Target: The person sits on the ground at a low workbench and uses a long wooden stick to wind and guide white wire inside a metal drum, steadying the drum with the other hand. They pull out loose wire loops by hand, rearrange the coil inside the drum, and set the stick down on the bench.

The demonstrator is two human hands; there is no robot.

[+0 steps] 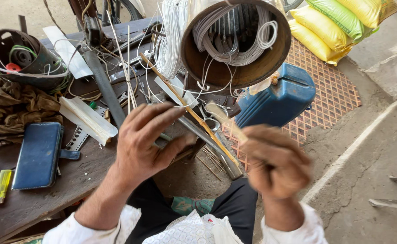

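Insulation strip (pixel 227 121) | pinched in right hand (pixel 277 165), blurred | long axis runs up-left toward stator core (pixel 236 43) | left hand (pixel 146 142) nearer counter (pixel 40 201), fingers loosely spread, holding nothing clear

The right hand (pixel 277 165) is smeared by motion, so its grip on the pale strip (pixel 227 121) cannot be made out. The left hand (pixel 146 142) hides part of the thin stick (pixel 185 106) (and the surface (pixel 35 199) beneath). The sacks (pixel 338 22) and stator (pixel 234 43) are cut off by the top edge.
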